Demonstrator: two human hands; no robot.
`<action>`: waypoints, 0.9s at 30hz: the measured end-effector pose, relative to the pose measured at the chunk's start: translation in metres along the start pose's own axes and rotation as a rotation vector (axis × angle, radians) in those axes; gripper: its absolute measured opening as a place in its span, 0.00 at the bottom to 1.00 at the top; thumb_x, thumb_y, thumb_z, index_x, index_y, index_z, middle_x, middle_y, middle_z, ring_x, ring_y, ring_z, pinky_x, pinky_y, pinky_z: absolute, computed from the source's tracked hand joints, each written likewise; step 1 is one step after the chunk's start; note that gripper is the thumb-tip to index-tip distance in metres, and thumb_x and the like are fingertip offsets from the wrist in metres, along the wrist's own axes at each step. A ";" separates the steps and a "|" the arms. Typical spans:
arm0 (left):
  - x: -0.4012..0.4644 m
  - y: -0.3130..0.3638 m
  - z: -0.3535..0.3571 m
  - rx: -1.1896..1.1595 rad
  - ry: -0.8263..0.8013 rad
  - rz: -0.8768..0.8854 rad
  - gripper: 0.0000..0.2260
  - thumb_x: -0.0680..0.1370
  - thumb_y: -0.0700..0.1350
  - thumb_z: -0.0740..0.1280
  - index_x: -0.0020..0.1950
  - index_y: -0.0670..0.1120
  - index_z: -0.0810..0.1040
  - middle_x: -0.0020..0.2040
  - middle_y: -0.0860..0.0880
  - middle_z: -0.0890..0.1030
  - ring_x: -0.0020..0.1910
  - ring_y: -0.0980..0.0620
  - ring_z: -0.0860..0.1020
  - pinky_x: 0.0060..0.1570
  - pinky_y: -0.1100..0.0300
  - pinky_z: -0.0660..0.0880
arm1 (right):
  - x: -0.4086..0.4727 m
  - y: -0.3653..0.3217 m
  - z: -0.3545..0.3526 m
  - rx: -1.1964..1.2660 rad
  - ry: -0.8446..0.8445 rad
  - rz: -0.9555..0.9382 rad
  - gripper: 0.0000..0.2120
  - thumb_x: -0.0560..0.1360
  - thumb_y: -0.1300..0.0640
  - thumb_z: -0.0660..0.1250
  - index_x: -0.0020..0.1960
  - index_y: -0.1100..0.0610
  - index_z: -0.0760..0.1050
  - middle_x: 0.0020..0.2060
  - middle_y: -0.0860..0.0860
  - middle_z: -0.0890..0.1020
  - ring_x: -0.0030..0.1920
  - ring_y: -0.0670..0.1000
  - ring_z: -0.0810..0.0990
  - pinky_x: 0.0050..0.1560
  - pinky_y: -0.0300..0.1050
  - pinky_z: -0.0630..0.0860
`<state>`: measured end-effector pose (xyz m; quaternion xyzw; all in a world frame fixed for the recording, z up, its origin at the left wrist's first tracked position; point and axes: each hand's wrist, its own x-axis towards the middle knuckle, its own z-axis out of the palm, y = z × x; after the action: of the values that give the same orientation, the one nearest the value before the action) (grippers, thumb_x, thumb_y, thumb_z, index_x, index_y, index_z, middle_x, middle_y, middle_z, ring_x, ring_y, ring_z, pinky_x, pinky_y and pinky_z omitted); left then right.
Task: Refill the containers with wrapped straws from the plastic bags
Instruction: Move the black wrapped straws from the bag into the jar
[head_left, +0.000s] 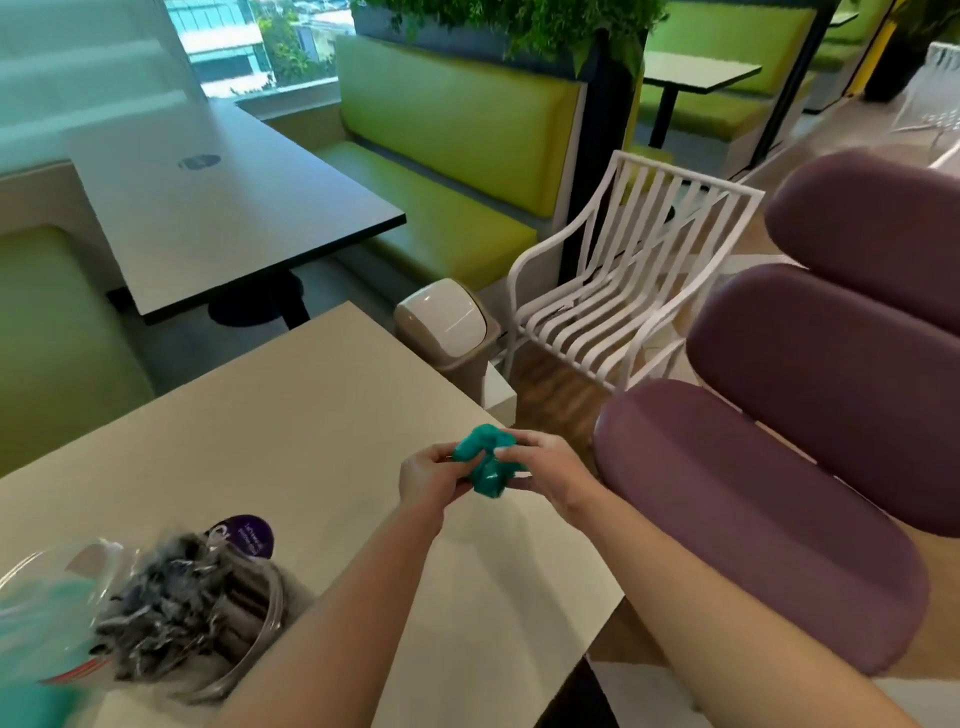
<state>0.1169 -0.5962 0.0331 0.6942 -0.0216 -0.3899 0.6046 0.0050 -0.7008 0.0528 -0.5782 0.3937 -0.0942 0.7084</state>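
A: Hands?
B: Left hand (431, 480) and right hand (545, 475) both grip a crumpled teal bag (485, 462) over the bench (291, 431) edge.
A: Straws?
B: In clear container (208, 613), bench near-left.

- Open bench (291, 415) surface is left ahead and to the left of both hands.
- The near-left corner is blocked by a clear container (208, 618) of wrapped straws.
- Off the bench's right edge, passage is narrowed by a purple seat (753, 519); beyond the far corner, by a bin (447, 322).
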 end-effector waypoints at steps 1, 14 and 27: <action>0.009 0.003 0.005 0.008 0.030 0.008 0.14 0.72 0.37 0.75 0.56 0.40 0.81 0.51 0.42 0.84 0.48 0.45 0.84 0.44 0.58 0.82 | 0.012 -0.003 -0.003 -0.002 -0.015 -0.012 0.20 0.77 0.63 0.67 0.68 0.57 0.73 0.60 0.56 0.78 0.57 0.53 0.79 0.49 0.43 0.81; 0.138 0.084 0.071 0.070 -0.020 -0.060 0.17 0.73 0.37 0.74 0.62 0.44 0.79 0.54 0.47 0.81 0.50 0.52 0.81 0.39 0.65 0.80 | 0.195 -0.068 -0.058 -0.182 0.012 -0.074 0.09 0.75 0.63 0.70 0.54 0.56 0.78 0.50 0.51 0.79 0.52 0.50 0.80 0.41 0.36 0.80; 0.274 0.089 0.073 0.351 0.589 0.143 0.17 0.80 0.46 0.66 0.68 0.46 0.70 0.66 0.46 0.71 0.61 0.49 0.74 0.54 0.60 0.74 | 0.355 -0.083 -0.033 -0.596 -0.054 -0.437 0.08 0.77 0.64 0.67 0.47 0.51 0.75 0.53 0.49 0.73 0.56 0.47 0.75 0.54 0.38 0.79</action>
<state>0.3054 -0.8182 -0.0292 0.8670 0.0386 -0.1202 0.4821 0.2484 -0.9606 -0.0327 -0.8318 0.2521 -0.1091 0.4822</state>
